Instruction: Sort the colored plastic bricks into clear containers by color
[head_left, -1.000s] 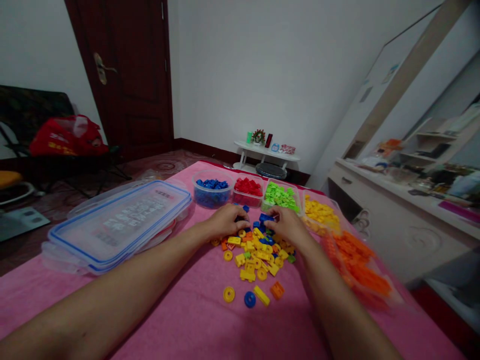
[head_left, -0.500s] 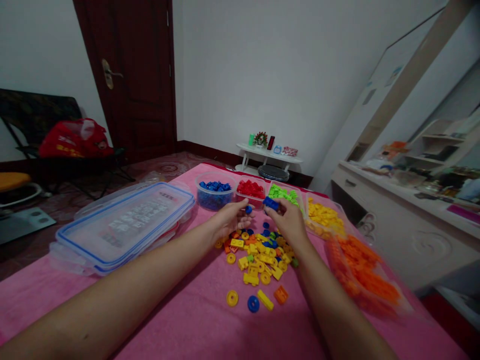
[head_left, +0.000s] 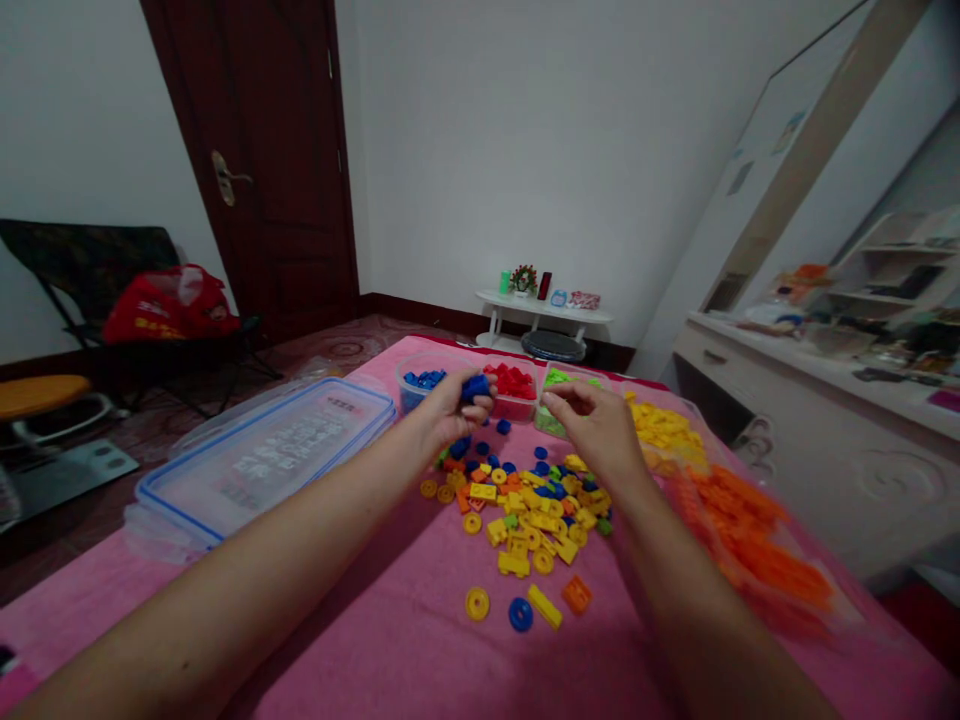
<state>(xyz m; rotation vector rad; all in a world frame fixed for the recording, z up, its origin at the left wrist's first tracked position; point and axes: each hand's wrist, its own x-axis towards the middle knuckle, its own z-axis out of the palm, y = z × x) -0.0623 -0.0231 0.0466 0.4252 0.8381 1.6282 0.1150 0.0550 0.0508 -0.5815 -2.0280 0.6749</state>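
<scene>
My left hand (head_left: 456,408) is closed around a dark blue toy brick (head_left: 475,387), above the front of the round tub of blue bricks (head_left: 421,388). To its right, my right hand (head_left: 596,420) is raised beside the tub of green bricks (head_left: 551,420). Its thumb and fingertips are curled close together, and I cannot make out anything between them. Below both hands spreads a loose pile of mixed toy bricks and wheels (head_left: 536,510), mostly yellow with orange, blue and green ones. Several small blue pieces (head_left: 503,427) lie at its far side.
Beyond my hands is a tub of red bricks (head_left: 514,405). Tubs of yellow bricks (head_left: 664,430) and orange bricks (head_left: 765,550) stand right. A blue-rimmed lid (head_left: 270,460) lies left on the pink cloth (head_left: 390,640). A yellow wheel (head_left: 477,604) and a blue wheel (head_left: 520,614) lie nearer me.
The blue brick that was in my right hand is now seen in my left. My right hand has moved slightly right, apart from the left. The view has shifted a little.
</scene>
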